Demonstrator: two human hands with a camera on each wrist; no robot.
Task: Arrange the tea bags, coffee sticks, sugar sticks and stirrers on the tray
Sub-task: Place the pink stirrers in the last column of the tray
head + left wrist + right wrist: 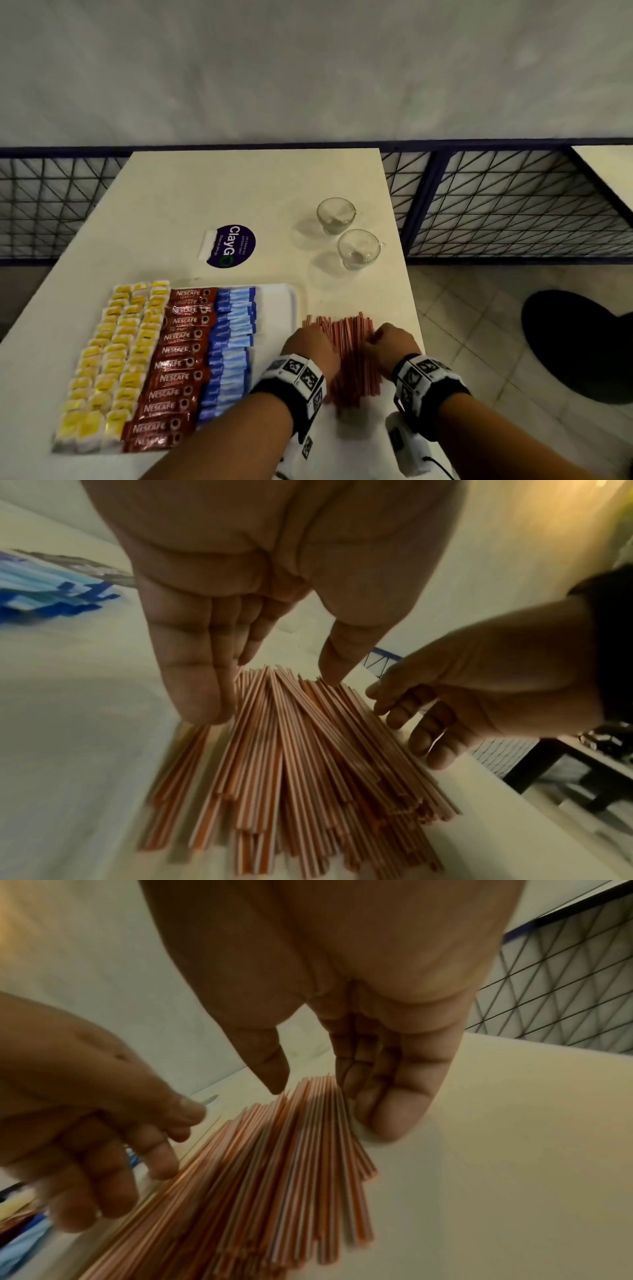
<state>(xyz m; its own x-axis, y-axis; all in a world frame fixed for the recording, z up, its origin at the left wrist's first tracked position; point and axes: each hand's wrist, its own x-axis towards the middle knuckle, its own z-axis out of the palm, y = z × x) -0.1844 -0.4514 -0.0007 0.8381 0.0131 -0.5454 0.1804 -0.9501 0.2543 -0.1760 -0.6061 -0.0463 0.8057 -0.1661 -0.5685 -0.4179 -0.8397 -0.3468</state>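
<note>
Head view: stirrers (346, 356) lie fanned on the bench (239, 192) right of the tray (284, 305), my left hand (306, 346) and right hand (390, 342) spread flanking them; I'd squeeze inward evenly, squaring ends before lifting.

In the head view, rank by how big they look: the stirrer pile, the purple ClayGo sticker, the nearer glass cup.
1. stirrer pile, partly hidden by the hands.
2. and 3. purple ClayGo sticker and nearer glass cup look about alike; no clear ranking.

Tea bags (113, 356), coffee sticks (174, 363), sugar sticks (229, 346) on tray (284, 308); stirrers (346, 356) beside it.
</note>
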